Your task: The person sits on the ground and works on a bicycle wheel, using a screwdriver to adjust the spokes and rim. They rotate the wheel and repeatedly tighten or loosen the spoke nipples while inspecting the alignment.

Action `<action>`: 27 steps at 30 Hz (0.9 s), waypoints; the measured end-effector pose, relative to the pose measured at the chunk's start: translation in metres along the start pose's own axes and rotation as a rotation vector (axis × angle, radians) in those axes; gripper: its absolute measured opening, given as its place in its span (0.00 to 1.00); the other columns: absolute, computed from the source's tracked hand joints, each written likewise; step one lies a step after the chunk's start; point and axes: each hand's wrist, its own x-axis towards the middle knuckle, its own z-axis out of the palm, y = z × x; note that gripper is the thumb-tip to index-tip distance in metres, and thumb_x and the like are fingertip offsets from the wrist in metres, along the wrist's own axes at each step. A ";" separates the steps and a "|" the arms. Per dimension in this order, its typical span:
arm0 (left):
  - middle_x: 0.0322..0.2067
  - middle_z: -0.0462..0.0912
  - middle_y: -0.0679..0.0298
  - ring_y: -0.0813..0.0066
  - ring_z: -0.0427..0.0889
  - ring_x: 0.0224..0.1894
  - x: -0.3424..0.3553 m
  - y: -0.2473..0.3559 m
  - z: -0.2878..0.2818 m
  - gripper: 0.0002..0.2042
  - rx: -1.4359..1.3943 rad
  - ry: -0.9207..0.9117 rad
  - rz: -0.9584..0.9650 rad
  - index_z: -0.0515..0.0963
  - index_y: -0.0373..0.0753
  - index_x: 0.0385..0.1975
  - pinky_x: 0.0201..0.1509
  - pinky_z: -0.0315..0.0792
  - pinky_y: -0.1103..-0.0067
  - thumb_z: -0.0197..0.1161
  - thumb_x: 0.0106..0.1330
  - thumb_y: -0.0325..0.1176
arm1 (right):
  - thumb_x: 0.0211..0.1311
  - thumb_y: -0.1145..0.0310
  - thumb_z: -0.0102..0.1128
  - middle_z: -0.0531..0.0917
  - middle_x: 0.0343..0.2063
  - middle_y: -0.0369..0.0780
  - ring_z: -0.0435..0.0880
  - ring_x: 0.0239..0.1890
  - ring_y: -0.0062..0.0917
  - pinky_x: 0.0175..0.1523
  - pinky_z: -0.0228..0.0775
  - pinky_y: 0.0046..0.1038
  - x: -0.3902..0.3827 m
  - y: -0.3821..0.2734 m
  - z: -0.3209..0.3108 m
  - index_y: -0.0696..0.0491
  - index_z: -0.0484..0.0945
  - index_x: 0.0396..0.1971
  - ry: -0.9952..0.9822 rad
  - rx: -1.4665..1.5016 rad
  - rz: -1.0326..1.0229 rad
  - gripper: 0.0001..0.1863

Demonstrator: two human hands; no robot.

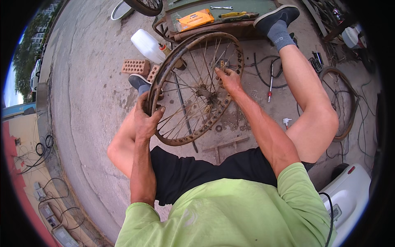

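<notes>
A rusty spoked bicycle wheel (pixel 181 139) stands tilted between my legs, its hub facing me. My left hand (pixel 147 117) is closed around the left side of its rim, thumb on the near face. Inside the wheel, among the spokes on the right, my right hand (pixel 229 81) is closed in a pinch. A small dark and yellowish piece (pixel 223 64) shows just above its fingertips. Whether those fingers hold this piece, a spoke or something else, I cannot make out.
Beyond the wheel, a green metal box (pixel 242 8) carries an orange carton (pixel 195 19), pliers (pixel 238 15) and a wrench (pixel 221 8). A white jug (pixel 147 45) and perforated bricks (pixel 135 66) lie left. Right are a pump-like rod (pixel 270 82) with hose and a tyre (pixel 353 103).
</notes>
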 end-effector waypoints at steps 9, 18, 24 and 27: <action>0.52 0.84 0.55 0.70 0.82 0.55 0.000 -0.002 0.003 0.32 0.008 -0.027 0.007 0.68 0.31 0.65 0.60 0.75 0.75 0.70 0.60 0.25 | 0.66 0.48 0.71 0.87 0.33 0.37 0.84 0.35 0.22 0.40 0.75 0.30 -0.001 0.028 -0.007 0.56 0.88 0.46 0.017 0.026 -0.030 0.24; 0.52 0.83 0.53 0.69 0.82 0.55 0.001 0.000 0.005 0.33 0.017 -0.008 0.021 0.67 0.30 0.66 0.60 0.76 0.74 0.69 0.58 0.23 | 0.71 0.52 0.67 0.87 0.36 0.38 0.85 0.32 0.23 0.37 0.81 0.27 0.014 0.072 -0.047 0.54 0.80 0.50 0.090 0.353 0.409 0.21; 0.51 0.83 0.52 0.68 0.83 0.54 -0.004 -0.001 0.006 0.33 -0.042 -0.010 0.013 0.66 0.29 0.66 0.58 0.77 0.74 0.69 0.58 0.22 | 0.72 0.38 0.59 0.79 0.61 0.44 0.83 0.51 0.30 0.51 0.81 0.36 0.025 0.071 -0.028 0.52 0.67 0.72 0.016 0.224 0.512 0.40; 0.51 0.83 0.52 0.67 0.83 0.54 -0.006 -0.001 0.005 0.33 -0.061 -0.033 0.003 0.66 0.29 0.66 0.57 0.78 0.75 0.68 0.58 0.20 | 0.71 0.34 0.57 0.73 0.68 0.44 0.81 0.55 0.31 0.56 0.79 0.37 0.022 0.070 -0.030 0.51 0.60 0.77 -0.041 0.155 0.554 0.46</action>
